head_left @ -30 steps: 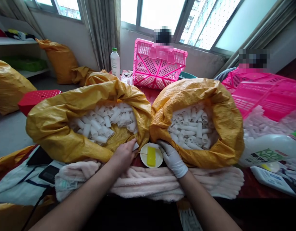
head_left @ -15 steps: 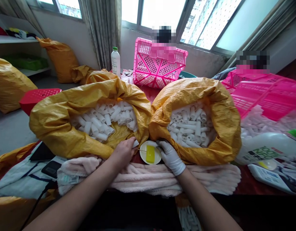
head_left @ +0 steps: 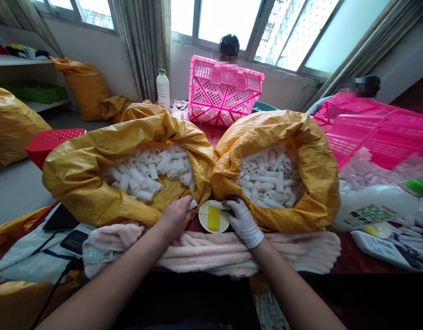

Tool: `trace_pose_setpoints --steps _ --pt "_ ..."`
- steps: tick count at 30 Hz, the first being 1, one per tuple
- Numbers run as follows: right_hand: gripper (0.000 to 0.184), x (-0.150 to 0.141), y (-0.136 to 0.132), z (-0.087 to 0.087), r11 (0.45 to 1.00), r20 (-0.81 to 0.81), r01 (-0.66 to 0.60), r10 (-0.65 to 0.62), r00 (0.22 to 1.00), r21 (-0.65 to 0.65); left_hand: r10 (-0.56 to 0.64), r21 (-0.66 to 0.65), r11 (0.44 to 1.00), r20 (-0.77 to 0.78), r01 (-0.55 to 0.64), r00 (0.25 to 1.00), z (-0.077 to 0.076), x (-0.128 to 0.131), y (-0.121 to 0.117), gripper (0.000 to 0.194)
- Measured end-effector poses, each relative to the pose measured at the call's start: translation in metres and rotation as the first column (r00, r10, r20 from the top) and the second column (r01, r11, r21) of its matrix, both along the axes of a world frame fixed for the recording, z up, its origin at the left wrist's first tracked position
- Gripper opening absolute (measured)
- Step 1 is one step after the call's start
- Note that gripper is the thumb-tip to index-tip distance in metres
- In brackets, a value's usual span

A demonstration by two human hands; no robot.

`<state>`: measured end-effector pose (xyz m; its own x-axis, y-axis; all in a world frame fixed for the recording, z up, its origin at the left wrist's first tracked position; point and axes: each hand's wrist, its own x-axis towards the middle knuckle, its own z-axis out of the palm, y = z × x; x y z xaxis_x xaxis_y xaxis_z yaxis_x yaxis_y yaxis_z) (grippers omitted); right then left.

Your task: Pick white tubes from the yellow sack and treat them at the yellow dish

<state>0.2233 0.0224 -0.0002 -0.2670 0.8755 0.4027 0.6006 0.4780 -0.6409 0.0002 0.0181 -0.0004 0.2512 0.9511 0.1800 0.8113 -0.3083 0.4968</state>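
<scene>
My bare left hand (head_left: 176, 215) is closed by the front of the left sack, with a small white piece (head_left: 192, 204) in its fingers. A thin stick (head_left: 203, 213) runs from beside those fingers to a yellow block (head_left: 214, 218) on a small white dish (head_left: 204, 224). My right hand (head_left: 243, 222), in a white glove with darkened fingertips, is closed at the dish's right rim. From its fingertips a white plastic tube (head_left: 217, 204) juts left over the dish. Short white tubes (head_left: 137, 176) fill the left yellow sack (head_left: 74, 158); more tubes (head_left: 266, 176) lie in the right yellow sack (head_left: 321, 160).
A pink towel (head_left: 204, 252) lies along the table's front edge. Pink baskets (head_left: 225, 94) stand behind, with two people beyond. To the right are a large bottle (head_left: 372, 206) and a white box (head_left: 379, 250). A phone-like black device (head_left: 74, 240) lies at left.
A white tube now shows over the dish at my right fingertips. Both hands stay nearly in place, and the view has shifted slightly.
</scene>
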Motion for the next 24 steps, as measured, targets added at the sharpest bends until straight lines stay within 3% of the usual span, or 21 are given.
trace_pose_setpoints --steps 4,10,14,17,19,20,24 --pt "0.033 0.002 0.0 0.0 0.999 0.065 -0.012 0.015 0.998 -0.05 0.0 0.02 1.0 0.034 0.0 0.999 -0.005 -0.001 0.0 0.027" --pt "0.027 0.0 0.004 0.0 1.0 0.08 -0.011 0.009 0.997 0.018 -0.079 0.093 0.993 -0.001 0.079 0.997 -0.006 -0.004 0.001 0.024" --pt "0.023 -0.003 -0.006 0.009 0.998 -0.173 0.049 -0.042 0.984 0.038 -0.08 0.271 0.959 -0.033 0.086 0.996 0.004 -0.004 -0.003 0.029" --pt "0.023 -0.008 -0.021 0.02 0.991 -0.394 0.043 -0.089 0.915 -0.125 -0.191 0.318 0.932 0.026 0.173 0.981 0.014 -0.001 -0.007 0.029" --pt "0.022 -0.012 -0.032 0.028 0.975 -0.441 -0.011 -0.091 0.893 -0.222 -0.265 0.291 0.928 0.084 0.231 0.96 0.021 0.002 -0.01 0.028" --pt "0.021 -0.014 -0.036 0.034 0.977 -0.442 -0.023 -0.076 0.894 -0.214 -0.289 0.262 0.931 0.105 0.253 0.952 0.025 0.003 -0.012 0.026" --pt "0.018 -0.015 -0.048 0.056 0.993 -0.277 -0.113 0.119 0.954 0.038 -0.357 0.106 0.932 0.126 0.345 0.925 0.038 0.009 -0.023 0.019"
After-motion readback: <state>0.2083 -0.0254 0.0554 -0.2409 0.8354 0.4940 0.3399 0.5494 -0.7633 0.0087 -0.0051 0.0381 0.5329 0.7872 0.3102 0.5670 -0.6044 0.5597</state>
